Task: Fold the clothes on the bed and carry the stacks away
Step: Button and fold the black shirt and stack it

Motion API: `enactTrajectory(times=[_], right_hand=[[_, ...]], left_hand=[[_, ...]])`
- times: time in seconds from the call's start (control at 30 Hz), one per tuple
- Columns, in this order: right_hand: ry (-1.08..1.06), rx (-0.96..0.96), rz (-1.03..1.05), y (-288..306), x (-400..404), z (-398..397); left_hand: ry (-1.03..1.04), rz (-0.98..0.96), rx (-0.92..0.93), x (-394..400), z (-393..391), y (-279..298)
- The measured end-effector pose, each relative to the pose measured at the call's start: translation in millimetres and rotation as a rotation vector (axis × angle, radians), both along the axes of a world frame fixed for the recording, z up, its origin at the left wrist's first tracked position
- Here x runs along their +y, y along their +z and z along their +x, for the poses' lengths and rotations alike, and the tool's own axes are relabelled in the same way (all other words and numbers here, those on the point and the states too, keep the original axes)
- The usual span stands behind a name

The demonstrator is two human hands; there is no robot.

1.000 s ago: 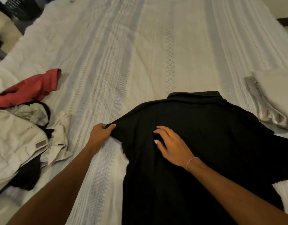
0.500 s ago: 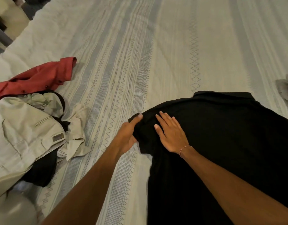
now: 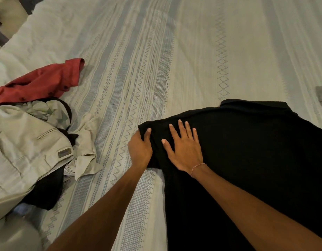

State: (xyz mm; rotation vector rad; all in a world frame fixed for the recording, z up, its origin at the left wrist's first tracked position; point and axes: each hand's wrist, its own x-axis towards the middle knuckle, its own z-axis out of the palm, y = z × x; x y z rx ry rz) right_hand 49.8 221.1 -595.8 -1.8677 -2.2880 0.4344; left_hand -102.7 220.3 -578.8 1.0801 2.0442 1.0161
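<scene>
At the far left a red shirt (image 3: 42, 83) lies crumpled on the striped bedspread (image 3: 192, 51). Just nearer, touching it, beige trousers (image 3: 20, 147) lie heaped over a dark garment (image 3: 46, 191). Right of the pile, the left hand (image 3: 140, 151) grasps the folded-in sleeve edge of the black shirt (image 3: 247, 151), thumb on top, fingers curled under the cloth. Just beside it, the right hand (image 3: 185, 149) presses flat on the shirt, fingers straight and spread. The black shirt lies spread on the near right of the bed, collar far
</scene>
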Motion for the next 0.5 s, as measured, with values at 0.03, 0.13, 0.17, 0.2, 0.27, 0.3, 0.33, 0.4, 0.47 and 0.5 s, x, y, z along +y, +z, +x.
enactTrajectory(times=[0.03, 0.13, 0.17, 0.2, 0.27, 0.3, 0.33, 0.4, 0.47, 0.5], right_hand=[[-0.012, -0.003, -0.014, -3, 0, 0], [-0.011, -0.045, 0.021, -9, 3, 4], [0.002, -0.061, 0.029, -11, 5, 7], [0.014, -0.076, 0.032, -11, 8, 10], [0.013, -0.112, 0.036, -12, 14, 14], [0.009, -0.135, 0.033, -13, 15, 15], [0.006, -0.158, 0.027, -13, 16, 15], [0.004, -0.184, 0.006, -14, 16, 14], [0.012, -0.192, -0.039, -11, 19, 13], [0.030, -0.186, -0.075, -8, 22, 14]], left_hand=[[-0.034, 0.003, 0.088, 2, -2, 0], [-0.077, -0.061, 0.210, 9, -11, -2], [-0.078, -0.077, 0.213, 11, -13, -3], [-0.072, -0.081, 0.213, 12, -15, -4], [-0.039, -0.089, 0.221, 13, -17, -11], [-0.017, -0.110, 0.241, 13, -17, -14], [0.001, -0.139, 0.268, 13, -17, -16], [0.006, -0.189, 0.330, 13, -15, -17], [0.005, -0.202, 0.369, 13, -10, -14], [0.011, -0.198, 0.374, 13, -9, -11]])
